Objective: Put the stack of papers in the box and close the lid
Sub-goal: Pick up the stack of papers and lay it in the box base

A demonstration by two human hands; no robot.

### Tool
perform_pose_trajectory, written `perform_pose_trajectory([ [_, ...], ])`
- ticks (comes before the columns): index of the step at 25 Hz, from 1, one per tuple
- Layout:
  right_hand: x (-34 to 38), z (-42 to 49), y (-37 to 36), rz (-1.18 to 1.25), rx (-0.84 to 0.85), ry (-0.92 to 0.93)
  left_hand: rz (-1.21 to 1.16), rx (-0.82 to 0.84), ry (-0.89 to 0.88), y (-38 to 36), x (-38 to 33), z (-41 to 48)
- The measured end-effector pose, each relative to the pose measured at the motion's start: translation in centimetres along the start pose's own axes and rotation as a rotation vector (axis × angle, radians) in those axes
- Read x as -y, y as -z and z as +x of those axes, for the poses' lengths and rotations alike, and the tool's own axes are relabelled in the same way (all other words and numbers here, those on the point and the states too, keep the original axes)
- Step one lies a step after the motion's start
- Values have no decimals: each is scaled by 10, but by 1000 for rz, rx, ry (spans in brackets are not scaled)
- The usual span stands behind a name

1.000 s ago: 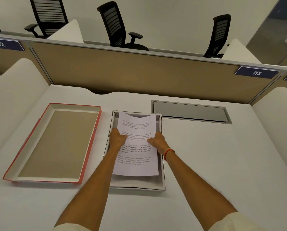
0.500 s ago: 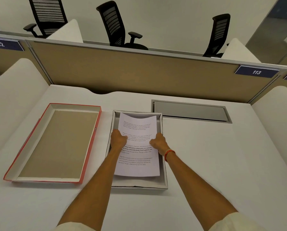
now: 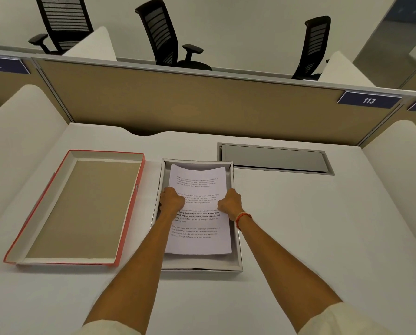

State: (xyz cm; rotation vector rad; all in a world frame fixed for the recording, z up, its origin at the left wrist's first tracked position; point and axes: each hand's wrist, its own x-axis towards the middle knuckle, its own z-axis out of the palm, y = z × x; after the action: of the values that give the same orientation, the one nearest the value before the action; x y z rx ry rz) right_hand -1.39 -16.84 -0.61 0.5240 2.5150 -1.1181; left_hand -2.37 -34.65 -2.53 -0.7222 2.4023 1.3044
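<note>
A white stack of papers (image 3: 198,187) with printed text lies inside the shallow grey box (image 3: 237,256) at the middle of the desk. My left hand (image 3: 171,201) grips the stack's left edge and my right hand (image 3: 229,205), with an orange band at the wrist, grips its right edge. The stack bows slightly between them, low inside the box walls. The red-edged lid (image 3: 45,206) lies upside down on the desk to the left of the box, its brown inside facing up.
A grey cable hatch (image 3: 274,158) is set into the white desk (image 3: 298,238) behind and right of the box. A tan partition (image 3: 178,102) closes the back, white dividers stand on both sides. Black office chairs (image 3: 163,32) stand beyond the partition.
Both hands have lowered the stack a little further into the box and squared it; the sheet's far edge now sits lower between the walls. The lid has not moved.
</note>
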Motion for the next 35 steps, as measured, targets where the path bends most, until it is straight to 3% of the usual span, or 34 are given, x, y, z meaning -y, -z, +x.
perform_pose_trajectory([
  [5, -3, 3, 6, 11, -59, -44, -40, 25, 16, 1, -1, 5],
  [18, -2, 3, 13, 44, -10, -95, -42, -15, 16, 7, -7, -4],
  [35, 8, 7, 22, -31, -25, -37, -79, -17, 66, 23, -20, -38],
])
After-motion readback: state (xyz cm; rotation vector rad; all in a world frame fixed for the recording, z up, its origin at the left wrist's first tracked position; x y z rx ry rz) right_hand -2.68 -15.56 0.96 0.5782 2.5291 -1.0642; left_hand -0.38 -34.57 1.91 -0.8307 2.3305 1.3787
